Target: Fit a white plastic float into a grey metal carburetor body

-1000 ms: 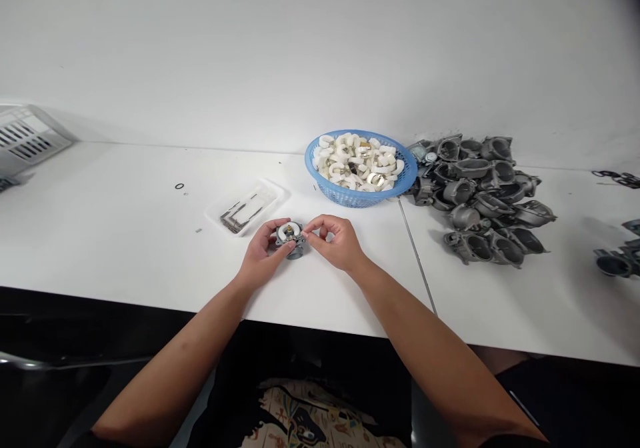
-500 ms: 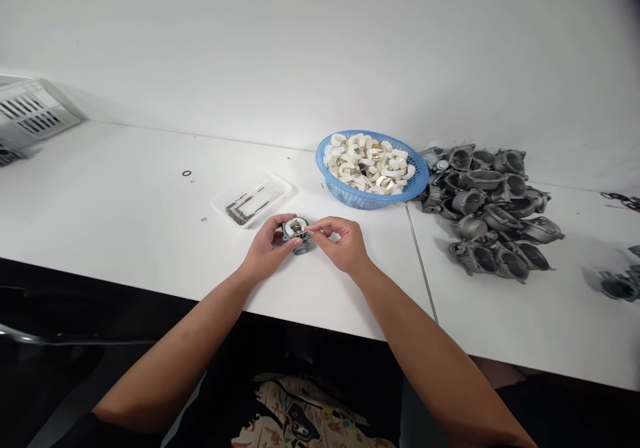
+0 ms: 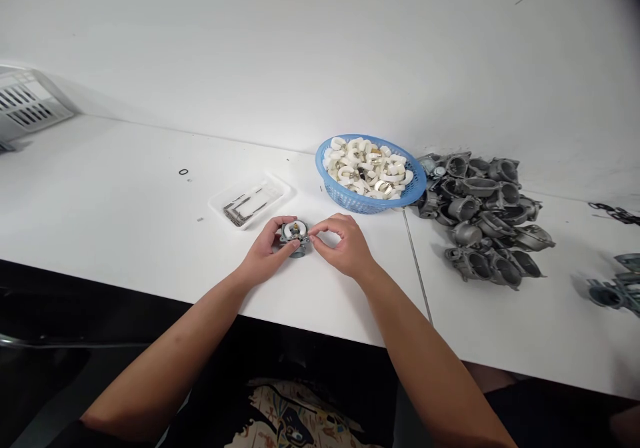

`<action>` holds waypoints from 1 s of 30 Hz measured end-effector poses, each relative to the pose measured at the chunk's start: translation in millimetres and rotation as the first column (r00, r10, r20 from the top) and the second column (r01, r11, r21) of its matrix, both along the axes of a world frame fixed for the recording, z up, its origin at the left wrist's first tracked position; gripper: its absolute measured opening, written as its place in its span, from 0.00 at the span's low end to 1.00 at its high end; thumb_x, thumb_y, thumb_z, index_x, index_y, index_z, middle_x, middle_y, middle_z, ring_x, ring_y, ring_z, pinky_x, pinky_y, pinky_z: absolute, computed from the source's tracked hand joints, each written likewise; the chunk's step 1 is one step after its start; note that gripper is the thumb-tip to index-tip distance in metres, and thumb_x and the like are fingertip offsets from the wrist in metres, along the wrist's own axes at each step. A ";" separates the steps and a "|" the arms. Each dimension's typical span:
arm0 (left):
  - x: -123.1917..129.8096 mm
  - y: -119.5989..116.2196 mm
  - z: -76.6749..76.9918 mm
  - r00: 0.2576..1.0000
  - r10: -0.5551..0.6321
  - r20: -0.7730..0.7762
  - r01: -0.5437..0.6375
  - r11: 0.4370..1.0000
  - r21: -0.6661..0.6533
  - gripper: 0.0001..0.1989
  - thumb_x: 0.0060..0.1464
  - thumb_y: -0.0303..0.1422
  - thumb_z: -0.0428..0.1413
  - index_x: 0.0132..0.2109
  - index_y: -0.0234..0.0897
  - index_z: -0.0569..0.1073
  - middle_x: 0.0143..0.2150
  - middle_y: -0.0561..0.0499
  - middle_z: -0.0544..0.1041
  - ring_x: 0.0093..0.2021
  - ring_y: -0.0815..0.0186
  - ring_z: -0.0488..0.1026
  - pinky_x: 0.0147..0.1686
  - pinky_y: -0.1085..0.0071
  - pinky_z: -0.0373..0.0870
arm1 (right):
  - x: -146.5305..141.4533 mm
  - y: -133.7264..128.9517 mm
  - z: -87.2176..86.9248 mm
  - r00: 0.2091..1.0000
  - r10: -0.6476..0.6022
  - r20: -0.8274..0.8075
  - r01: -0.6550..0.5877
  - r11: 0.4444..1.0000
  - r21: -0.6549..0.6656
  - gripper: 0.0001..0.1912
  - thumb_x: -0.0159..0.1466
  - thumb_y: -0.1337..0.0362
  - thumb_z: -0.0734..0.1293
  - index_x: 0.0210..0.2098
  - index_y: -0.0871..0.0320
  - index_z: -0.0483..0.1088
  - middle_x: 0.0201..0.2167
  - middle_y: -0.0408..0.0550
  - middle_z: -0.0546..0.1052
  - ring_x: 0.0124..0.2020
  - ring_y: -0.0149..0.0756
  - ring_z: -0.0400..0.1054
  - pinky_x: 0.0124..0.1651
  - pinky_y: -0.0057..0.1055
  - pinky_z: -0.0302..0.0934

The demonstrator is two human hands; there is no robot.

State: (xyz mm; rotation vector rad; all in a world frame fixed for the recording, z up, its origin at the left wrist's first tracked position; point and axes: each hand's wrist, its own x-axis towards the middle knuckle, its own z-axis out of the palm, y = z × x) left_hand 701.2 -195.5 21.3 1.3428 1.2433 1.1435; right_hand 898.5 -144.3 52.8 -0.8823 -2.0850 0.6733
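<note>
Two hands meet mid-frame on a small grey metal casting (image 3: 295,238) resting on the white table (image 3: 125,215). Left hand (image 3: 265,255) cradles its rim; right hand (image 3: 343,245) pinches a tiny part at its edge (too small to identify). Likely rigid, fairly heavy; best held by the body.

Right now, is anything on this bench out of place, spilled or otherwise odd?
Only small things: a black ring lies loose on the white table, apart from the clear tray. The grey castings sit in a loose heap, not a container.
</note>
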 end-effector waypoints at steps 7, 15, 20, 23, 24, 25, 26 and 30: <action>-2.1 1.3 -0.1 0.999 -0.030 0.039 0.031 0.999 -0.016 0.24 0.59 0.39 0.58 0.60 0.45 0.65 0.50 0.48 0.71 0.43 0.64 0.72 0.48 0.62 0.71 | -0.5 -3.7 3.7 0.998 0.051 -0.048 -0.056 0.993 -0.100 0.04 0.62 0.69 0.66 0.34 0.53 0.66 0.33 0.41 0.76 0.35 0.35 0.67 0.48 0.36 0.59; -4.6 1.4 0.7 0.998 -0.059 0.032 0.059 0.998 -0.015 0.25 0.59 0.41 0.58 0.62 0.45 0.65 0.50 0.48 0.72 0.43 0.64 0.72 0.49 0.62 0.70 | -3.9 -6.8 -0.2 0.988 0.047 -0.150 -0.076 0.979 -0.189 0.08 0.63 0.67 0.64 0.38 0.53 0.58 0.35 0.43 0.74 0.35 0.34 0.64 0.45 0.35 0.61; -4.6 1.3 0.8 0.998 -0.056 0.020 0.056 0.998 -0.009 0.25 0.60 0.41 0.58 0.62 0.45 0.65 0.52 0.48 0.72 0.43 0.64 0.72 0.49 0.63 0.71 | -2.9 -6.3 -1.3 0.986 0.027 -0.163 -0.062 0.975 -0.215 0.10 0.62 0.66 0.65 0.37 0.53 0.57 0.33 0.42 0.73 0.35 0.34 0.65 0.45 0.35 0.61; -4.8 1.9 -0.2 0.998 -0.056 0.017 0.056 0.998 0.000 0.24 0.60 0.41 0.58 0.61 0.45 0.65 0.54 0.47 0.70 0.44 0.64 0.72 0.49 0.63 0.70 | -0.9 -5.2 -0.1 0.984 0.049 -0.170 -0.091 0.963 -0.252 0.10 0.62 0.66 0.66 0.37 0.54 0.57 0.33 0.41 0.73 0.35 0.33 0.65 0.44 0.34 0.61; -4.9 2.1 -0.5 0.998 -0.057 0.017 0.057 0.998 0.004 0.24 0.60 0.41 0.58 0.61 0.45 0.65 0.54 0.47 0.70 0.44 0.64 0.71 0.49 0.63 0.70 | -0.3 -4.9 0.4 0.984 0.058 -0.170 -0.102 0.959 -0.265 0.10 0.62 0.66 0.66 0.36 0.54 0.58 0.33 0.41 0.73 0.35 0.33 0.65 0.44 0.33 0.61; -5.0 2.3 -0.7 0.998 -0.059 0.018 0.059 0.998 0.006 0.24 0.60 0.40 0.58 0.61 0.45 0.65 0.54 0.47 0.70 0.44 0.64 0.71 0.49 0.63 0.70 | 0.1 -4.6 0.8 0.983 0.065 -0.171 -0.112 0.954 -0.279 0.10 0.62 0.66 0.66 0.36 0.54 0.58 0.33 0.41 0.73 0.35 0.33 0.65 0.44 0.33 0.61; -5.1 2.4 -0.9 0.998 -0.062 0.019 0.062 0.998 0.007 0.24 0.60 0.41 0.58 0.61 0.45 0.64 0.54 0.47 0.70 0.44 0.64 0.71 0.49 0.63 0.70 | 0.4 -4.3 1.0 0.982 0.072 -0.176 -0.121 0.949 -0.290 0.09 0.62 0.66 0.66 0.36 0.54 0.58 0.33 0.41 0.72 0.35 0.33 0.65 0.43 0.33 0.61; -5.5 2.7 -1.8 0.998 -0.066 0.022 0.066 0.998 0.010 0.23 0.60 0.41 0.58 0.61 0.45 0.65 0.55 0.47 0.70 0.45 0.63 0.71 0.49 0.63 0.69 | 0.1 -3.4 0.2 0.973 0.083 -0.214 -0.152 0.931 -0.331 0.09 0.62 0.65 0.66 0.34 0.54 0.57 0.32 0.41 0.71 0.35 0.32 0.64 0.43 0.32 0.61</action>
